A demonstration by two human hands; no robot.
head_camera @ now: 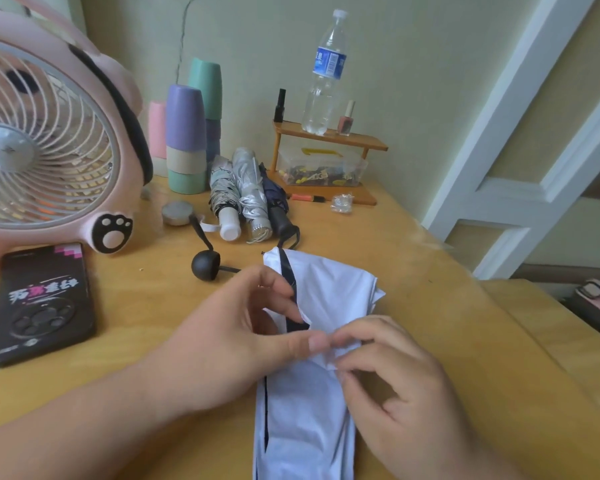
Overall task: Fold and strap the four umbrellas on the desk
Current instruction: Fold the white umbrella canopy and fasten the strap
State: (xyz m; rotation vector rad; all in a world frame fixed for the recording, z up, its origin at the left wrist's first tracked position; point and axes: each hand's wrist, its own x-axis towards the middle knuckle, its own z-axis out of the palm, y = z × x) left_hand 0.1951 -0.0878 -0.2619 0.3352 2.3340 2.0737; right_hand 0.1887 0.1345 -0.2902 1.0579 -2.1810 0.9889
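Left hand (236,334): thumb and curled fingers close on a gathered fold of the white umbrella (305,420), fingertips at its dark band (292,289).
Right hand (399,382): fingertips pinch the same bunched fabric, thumb tip meeting the left thumb.
White umbrella: lies lengthwise on the near middle of the desk (413,244), its canopy loose.
Black knob handle (205,265): just beyond the left hand.
Behind: patterned umbrella (222,192), silver umbrella (252,192) and dark umbrella (274,199) side by side, bundled.
Left edge: pink fan (45,147), phone (40,303).
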